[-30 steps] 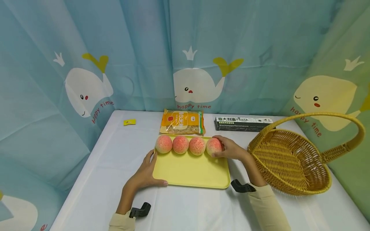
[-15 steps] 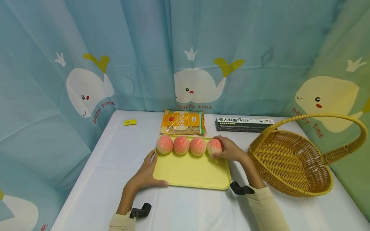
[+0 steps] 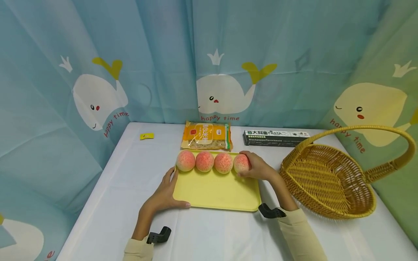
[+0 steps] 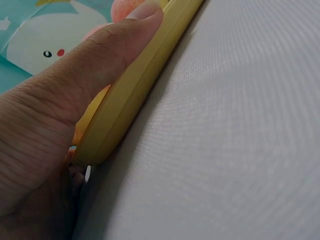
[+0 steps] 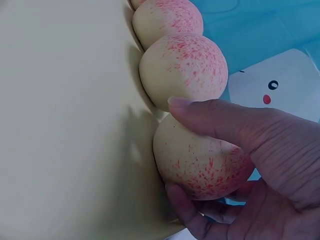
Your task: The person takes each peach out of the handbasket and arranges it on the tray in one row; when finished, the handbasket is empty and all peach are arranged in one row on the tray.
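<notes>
A row of several pink and cream peaches (image 3: 223,163) lies along the far edge of a yellow tray (image 3: 215,192). At the right end of the row, my right hand (image 3: 259,167) grips the last peach (image 5: 200,155), thumb on one side and fingers curled round the other. That peach sits against the tray, close beside its neighbour. My left hand (image 3: 164,192) holds the tray's near left corner, its thumb (image 4: 125,37) along the front rim and its fingers at the left side. Most of those fingers are hidden in the left wrist view.
Behind the tray lies an orange noodle packet (image 3: 207,136), with a dark pasta box (image 3: 274,138) to its right. A wicker basket (image 3: 321,177) with a tall handle stands right of the tray. A small yellow packet (image 3: 146,136) lies at the back left.
Both hands keep their places, the right on the end peach and the left on the tray. Only the head view has shifted slightly.
</notes>
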